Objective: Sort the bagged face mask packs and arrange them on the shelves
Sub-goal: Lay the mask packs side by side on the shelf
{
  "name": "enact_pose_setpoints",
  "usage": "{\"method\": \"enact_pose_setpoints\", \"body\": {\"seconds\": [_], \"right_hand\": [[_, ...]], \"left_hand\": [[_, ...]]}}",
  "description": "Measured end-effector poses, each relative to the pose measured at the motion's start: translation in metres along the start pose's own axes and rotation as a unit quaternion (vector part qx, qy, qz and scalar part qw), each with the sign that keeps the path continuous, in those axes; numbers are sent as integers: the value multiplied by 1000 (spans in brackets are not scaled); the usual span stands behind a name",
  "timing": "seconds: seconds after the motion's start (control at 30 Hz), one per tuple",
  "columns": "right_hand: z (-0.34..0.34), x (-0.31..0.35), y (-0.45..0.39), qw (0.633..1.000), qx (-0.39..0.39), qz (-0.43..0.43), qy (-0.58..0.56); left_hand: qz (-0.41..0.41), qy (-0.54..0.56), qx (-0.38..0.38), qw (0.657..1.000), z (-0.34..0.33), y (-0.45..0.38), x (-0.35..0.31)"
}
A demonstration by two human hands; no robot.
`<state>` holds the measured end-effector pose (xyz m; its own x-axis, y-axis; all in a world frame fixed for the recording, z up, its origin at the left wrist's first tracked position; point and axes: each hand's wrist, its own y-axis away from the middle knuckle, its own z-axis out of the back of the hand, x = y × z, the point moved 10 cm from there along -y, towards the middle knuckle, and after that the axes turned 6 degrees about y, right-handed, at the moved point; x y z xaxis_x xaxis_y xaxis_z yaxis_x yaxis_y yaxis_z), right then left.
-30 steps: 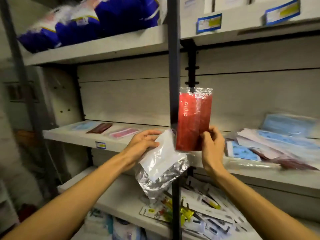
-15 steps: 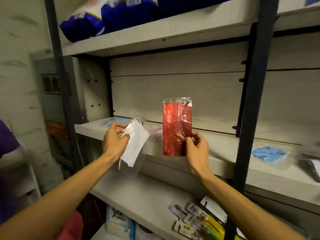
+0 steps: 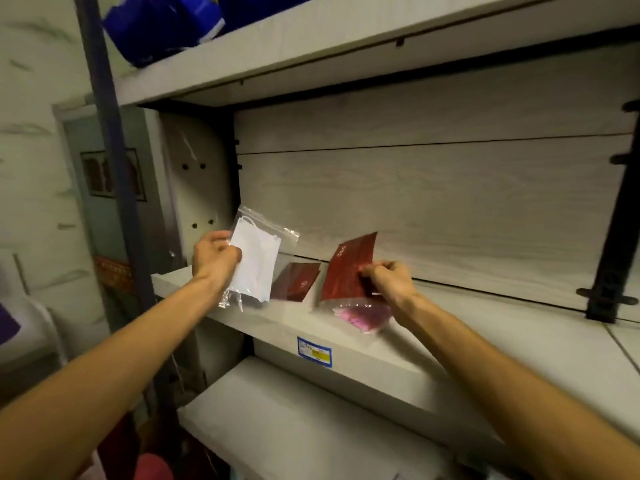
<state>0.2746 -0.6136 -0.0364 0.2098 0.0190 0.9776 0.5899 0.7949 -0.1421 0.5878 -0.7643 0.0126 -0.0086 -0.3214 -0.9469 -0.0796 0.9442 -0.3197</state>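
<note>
Centrally, the middle shelf [image 3: 485,327], a pale wood-grain board, crosses the frame from left of centre to the right edge.

Left hand [image 3: 214,259]: left of centre, raised above the shelf's left end, fingers curled and pinching the white mask pack [image 3: 256,261], a white mask in a clear zip bag, held upright and tilted slightly, its lower corner near the shelf edge.

Right hand [image 3: 389,284]: just right of centre, fingers curled round the lower right edge of the red mask pack [image 3: 348,268], which leans back to the upper right; whether its bottom edge touches the shelf cannot be told.

Pink mask pack [image 3: 360,315]: in a clear bag, flat on the shelf at its front edge, directly below the red pack and the right hand.

Dark red pack [image 3: 294,280]: flat on the shelf, between the two held packs.

Shelf label [image 3: 314,351]: blue and yellow, on the shelf's front face below the packs.

Blue bags [image 3: 162,22]: upper left of the frame, on the top shelf [image 3: 311,46].

Lower shelf [image 3: 294,417]: bottom centre.
</note>
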Motion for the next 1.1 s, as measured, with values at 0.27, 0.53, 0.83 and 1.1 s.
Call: {"method": "enact_pose_setpoints", "body": {"seconds": [0.27, 0.53, 0.83, 1.1], "right_hand": [[-91, -5, -54, 993, 79, -39, 73], [-116, 9, -102, 881, -45, 69, 465], [-93, 2, -133, 918, -86, 67, 382], [-100, -13, -124, 984, -38, -2, 172]], "left_hand": [[-23, 14, -21, 999, -1, -89, 24], [-150, -39, 156, 975, -55, -156, 14], [-365, -89, 305, 875, -80, -147, 22], [-347, 2, 355, 868, -103, -138, 19]]}}
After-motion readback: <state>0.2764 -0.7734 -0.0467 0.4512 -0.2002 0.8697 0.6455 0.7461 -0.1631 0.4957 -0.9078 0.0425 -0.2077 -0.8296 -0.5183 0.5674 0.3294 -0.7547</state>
